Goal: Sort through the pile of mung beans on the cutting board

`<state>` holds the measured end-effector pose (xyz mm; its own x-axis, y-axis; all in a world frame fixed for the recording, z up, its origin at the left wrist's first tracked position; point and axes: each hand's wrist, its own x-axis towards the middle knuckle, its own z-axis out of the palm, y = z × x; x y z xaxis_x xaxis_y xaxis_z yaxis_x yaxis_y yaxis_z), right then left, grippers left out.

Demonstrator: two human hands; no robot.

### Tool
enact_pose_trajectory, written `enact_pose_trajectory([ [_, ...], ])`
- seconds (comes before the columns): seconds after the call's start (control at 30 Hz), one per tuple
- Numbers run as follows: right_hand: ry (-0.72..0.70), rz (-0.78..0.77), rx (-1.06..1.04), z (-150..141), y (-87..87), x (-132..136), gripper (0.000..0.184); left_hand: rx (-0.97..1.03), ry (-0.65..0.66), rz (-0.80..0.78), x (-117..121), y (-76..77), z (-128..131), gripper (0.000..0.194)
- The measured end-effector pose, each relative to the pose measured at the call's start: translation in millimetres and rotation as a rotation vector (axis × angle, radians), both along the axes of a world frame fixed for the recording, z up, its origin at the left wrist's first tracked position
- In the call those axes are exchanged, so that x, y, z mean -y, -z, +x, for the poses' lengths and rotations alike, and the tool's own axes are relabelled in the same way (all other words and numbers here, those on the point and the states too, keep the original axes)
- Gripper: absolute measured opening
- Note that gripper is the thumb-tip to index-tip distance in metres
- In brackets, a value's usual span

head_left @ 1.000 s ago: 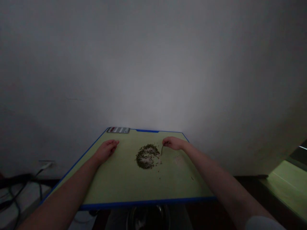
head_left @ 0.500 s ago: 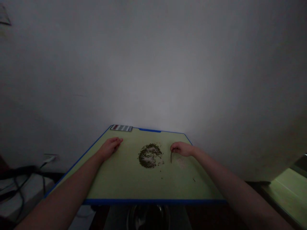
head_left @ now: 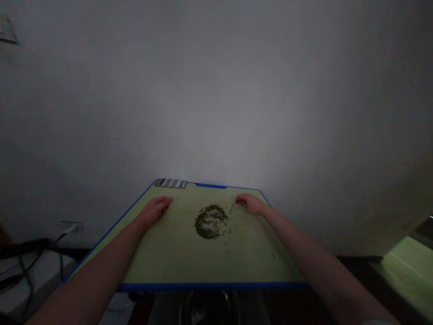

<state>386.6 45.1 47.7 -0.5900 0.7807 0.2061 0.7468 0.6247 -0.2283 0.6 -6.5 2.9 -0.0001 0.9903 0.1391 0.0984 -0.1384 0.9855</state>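
Observation:
On the pale green board (head_left: 176, 262) lies a pile of small dark green grains (head_left: 204, 231), like mung beans, with whitish rice-like grains (head_left: 214, 222) among them. My left hand (head_left: 157, 211) rests on the board left of the pile, fingers curled together, nothing visible in them. To the right of the pile, my right hand (head_left: 249, 204) pinches a thin, slender tool (head_left: 232, 208), blurred by motion, which points down toward the pile's right edge. A faint patch of pale grains (head_left: 253, 229) lies below that hand.
A phone-like flat rectangle (head_left: 171, 183) lies at the board's far left corner. A small dark sliver (head_left: 273, 255) is near the right side. Below the front edge stands a shiny round pot-like vessel (head_left: 209, 309). Cables (head_left: 27, 266) hang at left; a wall (head_left: 216, 99) rises behind.
My right hand has moved slightly left and away from me, its thin tool swinging from hanging straight down to slanting toward the pile. My left hand stays in place.

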Motion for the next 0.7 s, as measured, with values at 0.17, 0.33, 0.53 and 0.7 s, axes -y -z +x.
enact_pose_trajectory([
  [0.17,-0.054,-0.077,0.030,-4.0,7.7,-0.8,0.021,0.024,-0.006,-0.001,0.7,-1.0,1.1,0.034],
  [0.33,-0.103,-0.124,0.046,0.5,8.5,12.1,0.022,0.032,0.002,-0.002,0.8,-2.0,1.2,0.033],
  [0.53,-0.130,-0.136,0.033,5.8,6.0,22.1,0.020,-0.011,0.008,0.020,-1.2,1.7,-1.6,0.033],
  [0.7,0.006,-0.073,-0.013,24.2,5.7,13.4,0.021,-0.010,0.002,0.011,-2.2,2.3,-0.7,0.033],
])
